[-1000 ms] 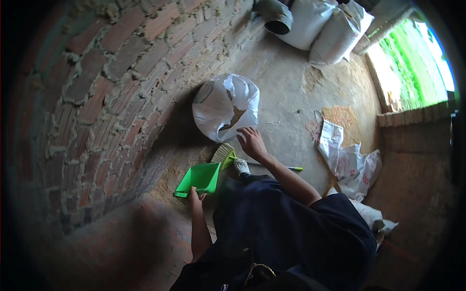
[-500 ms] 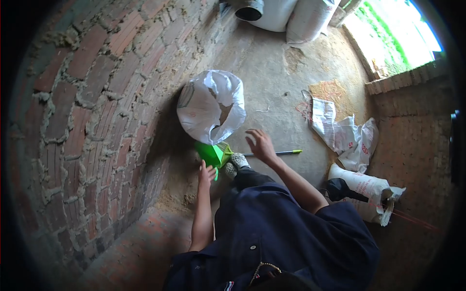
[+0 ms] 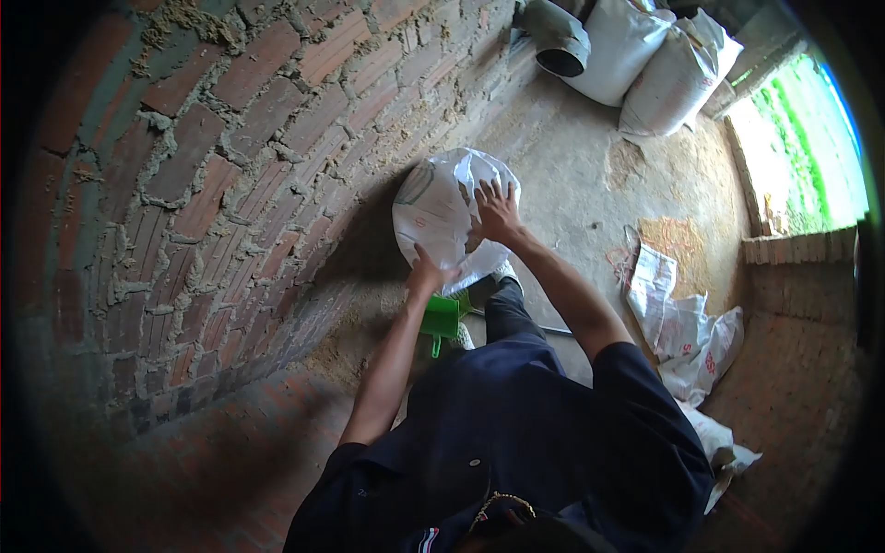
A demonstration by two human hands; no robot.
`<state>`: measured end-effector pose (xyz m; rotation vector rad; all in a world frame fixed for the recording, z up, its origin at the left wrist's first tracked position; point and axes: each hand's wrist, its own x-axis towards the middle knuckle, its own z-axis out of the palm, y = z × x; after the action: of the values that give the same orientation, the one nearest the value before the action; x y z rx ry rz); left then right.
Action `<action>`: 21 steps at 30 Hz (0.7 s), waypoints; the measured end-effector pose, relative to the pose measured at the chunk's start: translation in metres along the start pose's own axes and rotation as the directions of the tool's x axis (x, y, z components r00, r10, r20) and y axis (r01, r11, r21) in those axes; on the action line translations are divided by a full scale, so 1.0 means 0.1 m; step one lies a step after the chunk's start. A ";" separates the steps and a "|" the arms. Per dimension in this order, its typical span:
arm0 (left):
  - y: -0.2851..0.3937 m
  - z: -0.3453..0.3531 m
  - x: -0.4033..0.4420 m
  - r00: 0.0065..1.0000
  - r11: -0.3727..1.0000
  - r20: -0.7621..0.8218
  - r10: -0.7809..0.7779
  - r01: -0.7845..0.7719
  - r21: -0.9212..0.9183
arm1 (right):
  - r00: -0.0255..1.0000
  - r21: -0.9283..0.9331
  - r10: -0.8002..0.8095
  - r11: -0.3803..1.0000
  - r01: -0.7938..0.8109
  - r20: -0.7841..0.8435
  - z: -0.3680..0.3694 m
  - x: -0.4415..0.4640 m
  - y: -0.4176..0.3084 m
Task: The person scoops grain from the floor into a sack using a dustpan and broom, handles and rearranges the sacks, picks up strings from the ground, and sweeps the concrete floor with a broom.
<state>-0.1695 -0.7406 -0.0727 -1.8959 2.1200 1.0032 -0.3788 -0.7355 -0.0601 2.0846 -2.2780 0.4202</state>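
A white woven sack stands upright near the brick wall, its top gaping and some brownish contents showing inside. My right hand is at the far right of its rim, fingers spread over the opening. At the near left side of the sack is my left hand, thumb and fingers apart; whether it presses on the sack I cannot tell. Just below that hand a green dustpan lies on the floor beside my feet. A broom's thin handle shows partly behind my leg.
A rough brick wall runs along the left. Full white sacks and a grey pipe-like container stand at the back. Flattened sacks lie right, near scattered grain. A bright opening is at upper right.
Both hands have moved forward from above the dustpan and broom to the sack. One foot has stepped forward beside it, and the view has shifted.
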 end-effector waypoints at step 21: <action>-1.63 1.58 0.91 0.733 0.084 0.132 -0.667 0.250 -0.965 | 0.775 -0.291 -0.133 0.877 0.382 0.617 0.40 1.48 0.94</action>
<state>-0.0898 -0.7296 -0.3039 -3.1527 0.4652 2.1539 -0.4801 -0.8822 -0.0862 2.4625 -1.9868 -0.7518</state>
